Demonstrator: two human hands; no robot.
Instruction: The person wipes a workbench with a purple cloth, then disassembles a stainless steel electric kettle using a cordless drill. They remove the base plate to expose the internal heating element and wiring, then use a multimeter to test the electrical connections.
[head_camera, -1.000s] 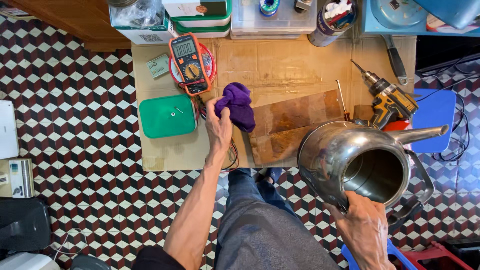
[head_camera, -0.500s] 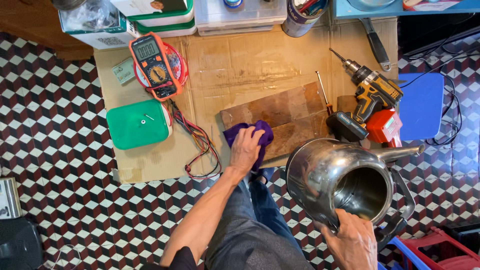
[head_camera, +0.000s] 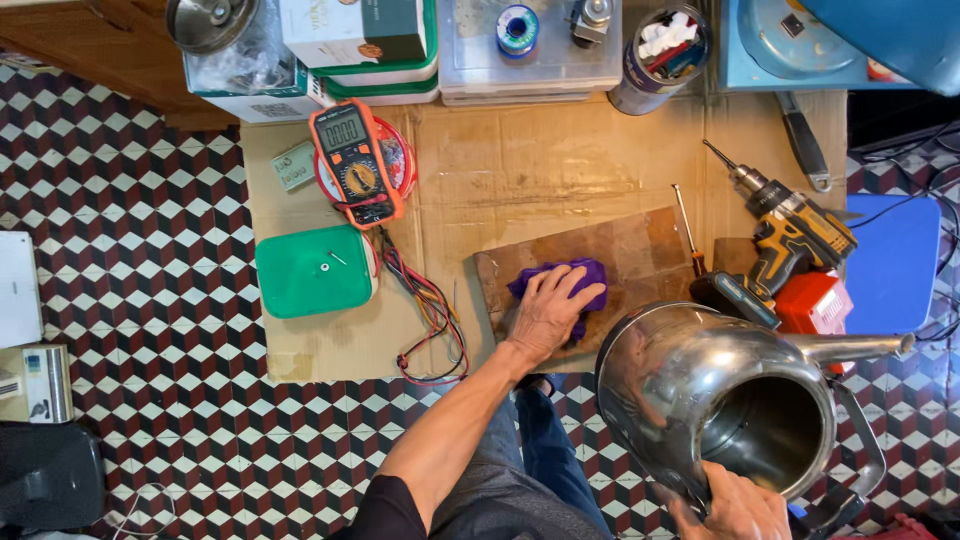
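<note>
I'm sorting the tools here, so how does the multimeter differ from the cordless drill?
The multimeter is flat, orange-edged with a screen and dial; the cordless drill is yellow and black, pistol-shaped. The multimeter rests on a round red thing, the drill lies on its side. Both lie on the cardboard, untouched.

A flattened cardboard sheet (head_camera: 560, 160) covers the chequered tile floor (head_camera: 120, 300) (red, black, white); on it lie a wooden board (head_camera: 620, 250), green box (head_camera: 312, 272), multimeter (head_camera: 352, 160), and cordless drill (head_camera: 790, 235).

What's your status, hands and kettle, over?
Left hand flat on purple cloth on wooden board. Right hand grips steel kettle. Cordless drill beside the kettle.
</note>
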